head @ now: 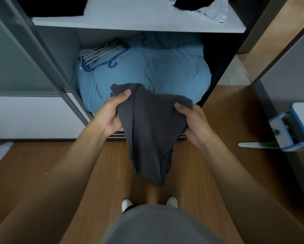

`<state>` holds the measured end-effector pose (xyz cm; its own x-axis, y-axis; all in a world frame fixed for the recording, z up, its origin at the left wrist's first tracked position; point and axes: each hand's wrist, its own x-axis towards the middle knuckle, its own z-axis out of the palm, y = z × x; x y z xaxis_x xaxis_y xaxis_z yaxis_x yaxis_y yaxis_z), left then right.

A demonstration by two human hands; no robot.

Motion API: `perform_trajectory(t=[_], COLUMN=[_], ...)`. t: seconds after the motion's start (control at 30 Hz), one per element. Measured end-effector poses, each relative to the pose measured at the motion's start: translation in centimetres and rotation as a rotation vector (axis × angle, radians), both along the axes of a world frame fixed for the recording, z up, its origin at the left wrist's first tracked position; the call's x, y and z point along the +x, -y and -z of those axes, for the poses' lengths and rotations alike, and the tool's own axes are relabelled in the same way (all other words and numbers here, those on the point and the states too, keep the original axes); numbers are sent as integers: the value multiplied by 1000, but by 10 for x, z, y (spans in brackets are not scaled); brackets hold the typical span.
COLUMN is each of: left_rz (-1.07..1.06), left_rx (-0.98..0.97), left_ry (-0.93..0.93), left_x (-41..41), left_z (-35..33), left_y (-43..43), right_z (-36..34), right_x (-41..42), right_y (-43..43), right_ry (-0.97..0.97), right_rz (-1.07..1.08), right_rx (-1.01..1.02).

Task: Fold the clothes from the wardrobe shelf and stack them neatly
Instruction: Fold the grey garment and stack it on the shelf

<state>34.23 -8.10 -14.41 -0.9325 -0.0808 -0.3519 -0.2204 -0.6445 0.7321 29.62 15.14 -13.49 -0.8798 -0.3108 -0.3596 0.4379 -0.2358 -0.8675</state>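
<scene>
Grey garment (151, 131) was held up in the air by both hands, in front of the blue quilt (156, 73) and nearer to the person. Its top edge was held between the two hands. The rest was hung down in a soft bunch over the wooden floor (98, 164).

The left hand (112, 113) was closed on the garment's top left corner. Its thumb was laid on top of the cloth and its fingers were hidden under it. The right hand (195, 124) was closed on the top right corner in the same way, with the thumb pressed on the cloth.

The blue quilt was stuffed into the bottom of the wardrobe. A bunch of hangers (102, 55), some blue and some pale, was laid on the back left part of the quilt. A white shelf (130, 20) was set just above the quilt. Above the quilt's right side, a black cloth (193, 2) and a white cloth (216, 13) were piled loosely on that shelf, not folded.

A grey sliding door (15, 59) was seen to the left of the quilt. Far to the left of the quilt, a small white scrap (0, 150) was seen on the floor. To the right of the quilt, well apart from it, a blue and white thing (292, 127) was seen. What it was could not be told. In front of the quilt, past the hanging garment, white shoes (127, 203) were seen on the floor.
</scene>
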Motion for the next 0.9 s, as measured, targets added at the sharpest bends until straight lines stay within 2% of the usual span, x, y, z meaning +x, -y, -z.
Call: perform_trajectory(t=[0.1, 0.2, 0.27, 0.3, 0.4, 0.47, 0.5, 0.67, 0.8, 0.9], left_rz=[134, 93, 55, 43, -2, -43, -70, -141, -78, -40], left_rx=[-180, -339, -400, -419, -467, -445, -413, -398, -247, -284], left_ry=[35, 28, -27, -47, -43, -11, 25, 226, 184, 137], left_x=[4, -3, -10, -13, -17, -18, -18, -21, -20, -18], left_z=[7, 1, -7, -11, -15, -12, -10, -7, -5, 0], left_y=[4, 4, 5, 4, -3, -3, 0, 26, 34, 28], right_z=[-14, -18, -15, -14, -7, -3, -3, -5, -8, -10], right_x=[-10, -16, -16, -15, -12, -14, -16, -16, -16, -22], right_y=[7, 9, 5, 5, 11, 17, 20, 45, 55, 50], right_ry=[167, 324, 314, 286, 106, 17, 8, 83, 175, 167], right_rz=[48, 90, 67, 26, -55, -5, 11, -13, -27, -7], right_rx=[-89, -206, -280, -250, 35, 145, 130, -106, -168, -88])
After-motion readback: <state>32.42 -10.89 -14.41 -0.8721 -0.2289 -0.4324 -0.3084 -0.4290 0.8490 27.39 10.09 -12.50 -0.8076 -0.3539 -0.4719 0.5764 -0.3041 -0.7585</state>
